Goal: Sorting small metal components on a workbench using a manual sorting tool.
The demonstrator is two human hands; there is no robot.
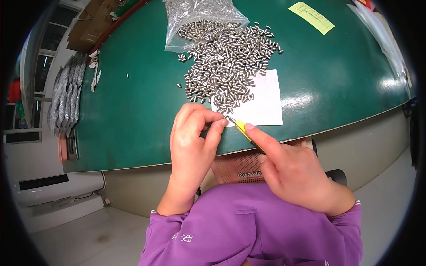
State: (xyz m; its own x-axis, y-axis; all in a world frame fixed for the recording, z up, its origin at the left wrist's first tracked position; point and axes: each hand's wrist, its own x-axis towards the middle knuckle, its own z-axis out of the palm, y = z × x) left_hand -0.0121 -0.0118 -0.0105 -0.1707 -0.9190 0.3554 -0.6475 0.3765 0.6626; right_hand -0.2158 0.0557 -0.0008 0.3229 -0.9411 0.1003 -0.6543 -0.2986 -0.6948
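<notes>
My left hand (191,135) is closed in a pinch at the near edge of a heap of small metal parts (222,71). Between its fingertips is a tiny piece, apparently one of these silvery, pointed parts, mostly hidden. My right hand (295,170) grips a slim yellow-and-black knife-like tool (242,127), index finger stretched along the handle. The tool's narrow dark tip meets the left fingertips. Under the heap's near right side lies a sheet of white paper (268,102).
A clear plastic bag (199,17) spills more metal parts at the back. Several filled bags (66,95) stand at the left edge of the green table (137,115). A pink basket (226,167) holding some parts sits below the front edge. A yellow slip (311,17) lies back right.
</notes>
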